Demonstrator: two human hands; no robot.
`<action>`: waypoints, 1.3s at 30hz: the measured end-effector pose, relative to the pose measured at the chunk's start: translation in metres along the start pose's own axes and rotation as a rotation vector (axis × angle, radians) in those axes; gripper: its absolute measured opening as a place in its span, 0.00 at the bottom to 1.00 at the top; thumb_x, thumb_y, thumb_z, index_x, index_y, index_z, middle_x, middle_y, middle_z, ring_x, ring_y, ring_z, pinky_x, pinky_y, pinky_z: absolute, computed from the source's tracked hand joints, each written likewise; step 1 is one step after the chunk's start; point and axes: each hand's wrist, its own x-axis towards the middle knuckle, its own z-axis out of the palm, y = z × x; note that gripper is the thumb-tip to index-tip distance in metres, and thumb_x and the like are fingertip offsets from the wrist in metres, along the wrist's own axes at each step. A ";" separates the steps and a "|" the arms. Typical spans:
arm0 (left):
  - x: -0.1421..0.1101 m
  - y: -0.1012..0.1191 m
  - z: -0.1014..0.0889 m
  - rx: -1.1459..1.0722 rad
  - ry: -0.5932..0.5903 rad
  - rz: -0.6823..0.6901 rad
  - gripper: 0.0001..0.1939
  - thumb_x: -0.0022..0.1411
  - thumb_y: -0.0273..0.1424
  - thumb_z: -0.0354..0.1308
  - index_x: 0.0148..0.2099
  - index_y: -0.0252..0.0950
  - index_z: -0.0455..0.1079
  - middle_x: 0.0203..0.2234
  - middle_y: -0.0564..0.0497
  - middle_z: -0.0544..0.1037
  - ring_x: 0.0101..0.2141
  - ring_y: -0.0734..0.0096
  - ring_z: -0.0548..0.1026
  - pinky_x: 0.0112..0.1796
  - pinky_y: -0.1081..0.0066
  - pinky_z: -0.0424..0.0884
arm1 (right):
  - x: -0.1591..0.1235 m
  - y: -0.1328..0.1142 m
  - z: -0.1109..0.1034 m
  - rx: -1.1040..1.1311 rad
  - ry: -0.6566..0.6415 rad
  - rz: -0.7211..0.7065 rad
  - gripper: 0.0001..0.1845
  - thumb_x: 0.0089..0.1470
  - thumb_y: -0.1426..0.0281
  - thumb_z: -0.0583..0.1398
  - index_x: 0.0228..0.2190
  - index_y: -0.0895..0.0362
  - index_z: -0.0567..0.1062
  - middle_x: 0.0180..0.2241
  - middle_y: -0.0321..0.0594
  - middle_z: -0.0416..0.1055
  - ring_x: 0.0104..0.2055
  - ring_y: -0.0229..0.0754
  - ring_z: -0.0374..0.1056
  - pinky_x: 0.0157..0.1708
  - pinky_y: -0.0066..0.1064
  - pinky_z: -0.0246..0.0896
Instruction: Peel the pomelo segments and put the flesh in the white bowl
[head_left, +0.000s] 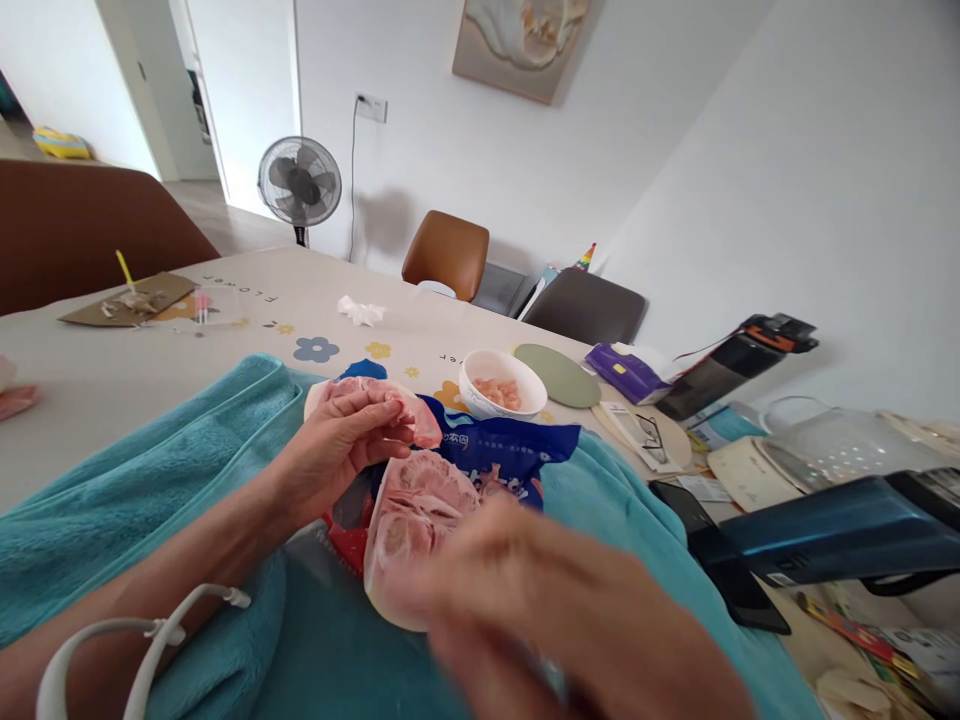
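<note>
My left hand (pixel 337 445) pinches the edge of a pink pomelo piece (pixel 390 405) with thumb and fingers closed on it. A larger opened pomelo half (pixel 409 515) with pink flesh and pale rind lies on a blue plastic bag (pixel 495 450) over a teal towel (pixel 150 480). My right hand (pixel 555 610) is close to the camera and blurred, partly covering the pomelo half; its fingers cannot be made out. A white bowl (pixel 501 385) with pink fruit bits stands just beyond the bag.
A green round mat (pixel 559 375), glasses (pixel 645 432), a purple tissue pack (pixel 628 370), a dark bottle (pixel 731 370), a phone (pixel 720 555) and a dark blue device (pixel 840 530) crowd the right. A crumpled tissue (pixel 360 310) and cardboard (pixel 127 298) lie farther off. White earphones (pixel 135 640) hang at lower left.
</note>
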 end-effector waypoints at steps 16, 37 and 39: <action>-0.003 -0.004 -0.003 0.117 -0.141 -0.021 0.06 0.57 0.31 0.65 0.34 0.33 0.79 0.29 0.47 0.82 0.30 0.71 0.79 0.31 0.77 0.76 | 0.032 0.073 0.034 -0.241 0.099 0.125 0.10 0.61 0.73 0.54 0.34 0.56 0.76 0.33 0.41 0.73 0.36 0.39 0.70 0.37 0.31 0.67; 0.000 -0.003 -0.002 0.080 -0.065 -0.028 0.04 0.53 0.25 0.66 0.27 0.31 0.76 0.21 0.49 0.80 0.23 0.73 0.78 0.27 0.76 0.78 | 0.038 0.086 0.011 0.578 -0.131 0.765 0.09 0.50 0.67 0.63 0.23 0.59 0.73 0.18 0.34 0.72 0.19 0.34 0.69 0.18 0.23 0.65; 0.000 -0.002 -0.001 0.073 -0.034 -0.034 0.05 0.53 0.23 0.65 0.26 0.30 0.75 0.20 0.49 0.79 0.22 0.74 0.77 0.27 0.77 0.77 | 0.039 0.087 0.008 0.590 -0.144 0.783 0.10 0.49 0.67 0.64 0.22 0.59 0.73 0.17 0.34 0.71 0.17 0.34 0.68 0.17 0.23 0.64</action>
